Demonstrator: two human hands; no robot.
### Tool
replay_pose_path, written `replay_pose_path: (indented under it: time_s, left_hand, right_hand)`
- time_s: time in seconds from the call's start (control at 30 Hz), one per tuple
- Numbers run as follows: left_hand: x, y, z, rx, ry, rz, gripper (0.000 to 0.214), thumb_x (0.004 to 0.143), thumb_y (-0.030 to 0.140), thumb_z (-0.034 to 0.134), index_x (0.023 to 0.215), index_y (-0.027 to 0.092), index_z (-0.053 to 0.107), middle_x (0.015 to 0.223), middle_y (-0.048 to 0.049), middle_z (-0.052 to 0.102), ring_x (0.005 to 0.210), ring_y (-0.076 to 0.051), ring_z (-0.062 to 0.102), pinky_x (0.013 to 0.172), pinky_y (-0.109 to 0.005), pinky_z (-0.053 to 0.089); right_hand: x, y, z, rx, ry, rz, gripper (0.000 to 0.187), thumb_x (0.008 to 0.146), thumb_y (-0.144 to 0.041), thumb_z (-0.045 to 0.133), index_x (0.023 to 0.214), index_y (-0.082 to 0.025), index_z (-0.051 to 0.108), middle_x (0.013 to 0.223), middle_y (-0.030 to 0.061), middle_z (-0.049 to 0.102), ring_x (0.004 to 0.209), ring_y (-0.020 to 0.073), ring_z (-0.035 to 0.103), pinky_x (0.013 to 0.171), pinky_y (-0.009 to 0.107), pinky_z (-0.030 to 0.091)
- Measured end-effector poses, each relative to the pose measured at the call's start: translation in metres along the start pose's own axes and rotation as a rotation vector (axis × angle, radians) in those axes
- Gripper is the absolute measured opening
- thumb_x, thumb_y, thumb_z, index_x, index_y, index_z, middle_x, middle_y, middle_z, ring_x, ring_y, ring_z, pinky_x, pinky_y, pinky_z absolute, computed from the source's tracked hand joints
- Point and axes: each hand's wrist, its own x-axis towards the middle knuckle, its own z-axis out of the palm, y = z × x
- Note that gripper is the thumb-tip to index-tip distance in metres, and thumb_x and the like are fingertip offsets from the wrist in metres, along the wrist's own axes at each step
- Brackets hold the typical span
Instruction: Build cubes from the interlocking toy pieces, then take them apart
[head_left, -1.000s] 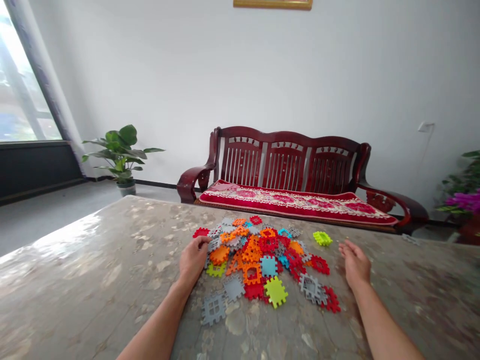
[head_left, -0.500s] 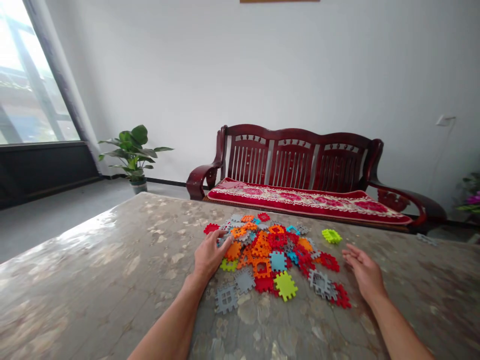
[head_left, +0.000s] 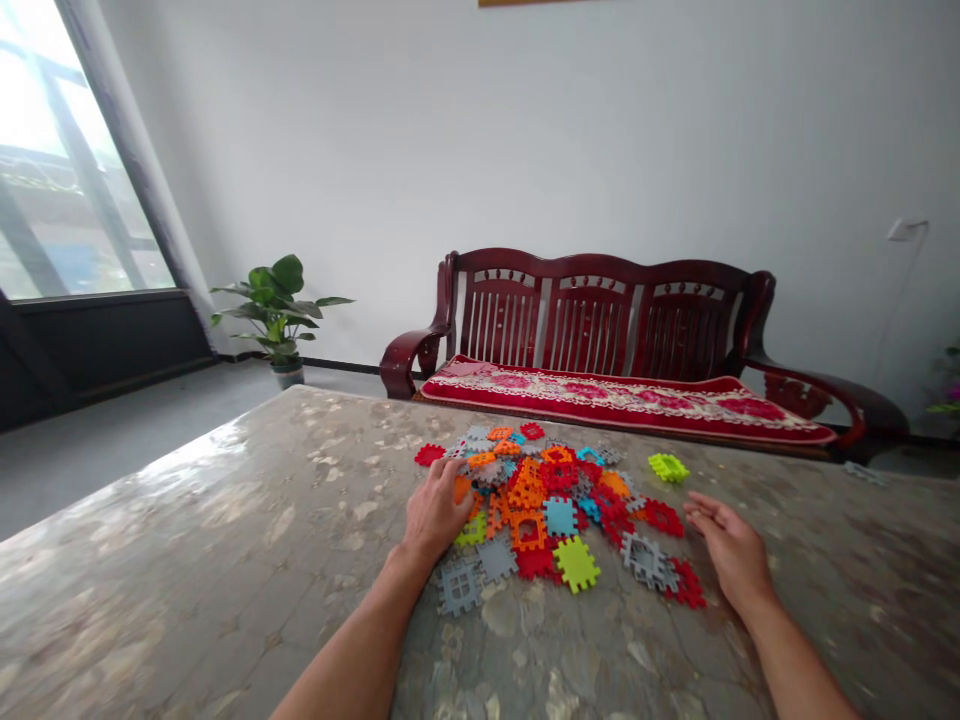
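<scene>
A heap of toothed plastic building tiles in orange, red, grey, blue and lime lies on the table. My left hand [head_left: 436,515] is at the heap's left side, its thumb and fingers closed around an orange tile [head_left: 463,489] that they partly cover. Just below that hand are a lime tile [head_left: 472,530], a plain grey tile [head_left: 496,558] and a grey window-pattern tile [head_left: 459,587]. My right hand [head_left: 727,545] rests right of the heap, fingers loosely bent and apart, holding nothing. Nearest to it are a red tile [head_left: 664,517] and a lime openwork tile [head_left: 667,467].
The table [head_left: 225,540] has a patterned, shiny cover. Beyond it stands a dark red wooden bench [head_left: 592,320] with a red floral seat cover [head_left: 585,393]. A potted plant [head_left: 277,310] is at the left, near a window. One grey piece [head_left: 866,473] lies far right.
My left hand has moved right over the heap and closed on the orange tile, covering more of it. The right hand has stayed nearly still. The view has shifted slightly.
</scene>
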Motion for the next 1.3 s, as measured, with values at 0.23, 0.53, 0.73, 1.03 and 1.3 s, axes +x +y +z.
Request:
replay_pose_path:
  time_s: [0.23, 0.53, 0.73, 1.03, 1.3]
  left_hand:
    - [0.013, -0.03, 0.003, -0.22, 0.265, -0.134, 0.021, 0.083, 0.02, 0.051, 0.091, 0.025, 0.069, 0.107, -0.0027, 0.065, 0.099, -0.017, 0.064, 0.09, -0.029, 0.05]
    - [0.011, -0.028, -0.003, -0.03, 0.136, -0.165, 0.025, 0.087, 0.026, 0.052, 0.105, 0.026, 0.069, 0.125, -0.0051, 0.064, 0.109, -0.023, 0.061, 0.104, -0.045, 0.041]
    - [0.007, -0.004, -0.015, 0.169, 0.142, -0.119, 0.032, 0.089, 0.033, 0.052, 0.118, 0.029, 0.066, 0.14, -0.0051, 0.055, 0.14, -0.038, 0.031, 0.111, -0.068, 0.016]
    - [-0.019, 0.067, -0.01, -0.031, -0.389, 0.456, 0.098, 0.062, 0.056, 0.077, 0.147, 0.033, 0.036, 0.156, -0.0093, 0.033, 0.144, -0.035, 0.025, 0.116, -0.055, 0.022]
    - [-0.04, 0.093, 0.017, 0.077, -0.531, 0.472, 0.103, 0.062, 0.057, 0.077, 0.15, 0.032, 0.031, 0.161, -0.0149, 0.016, 0.146, -0.042, 0.011, 0.114, -0.064, 0.015]
  right_hand:
    - [0.001, -0.003, 0.004, -0.047, 0.001, -0.022, 0.042, 0.065, -0.041, 0.06, 0.098, -0.017, 0.067, 0.085, 0.0078, 0.074, 0.079, 0.0221, 0.068, 0.076, 0.036, 0.053]
    - [-0.001, -0.009, 0.006, -0.063, 0.034, -0.068, 0.042, 0.062, -0.044, 0.06, 0.094, -0.018, 0.068, 0.082, 0.0083, 0.074, 0.077, 0.0235, 0.068, 0.077, 0.038, 0.052]
    - [-0.02, -0.031, 0.015, -0.188, -0.04, -0.194, 0.043, 0.071, -0.051, 0.06, 0.099, -0.019, 0.068, 0.09, 0.0077, 0.073, 0.081, 0.0225, 0.067, 0.078, 0.036, 0.053]
    - [-0.051, -0.057, 0.045, -0.58, -0.398, -0.557, 0.051, 0.082, -0.043, 0.058, 0.129, -0.022, 0.057, 0.133, 0.0101, 0.059, 0.122, 0.027, 0.054, 0.104, 0.045, 0.041]
    - [-0.048, -0.047, 0.054, -0.693, -0.425, -0.578, 0.051, 0.087, -0.045, 0.054, 0.134, -0.023, 0.054, 0.138, 0.0087, 0.055, 0.125, 0.0262, 0.051, 0.106, 0.045, 0.04]
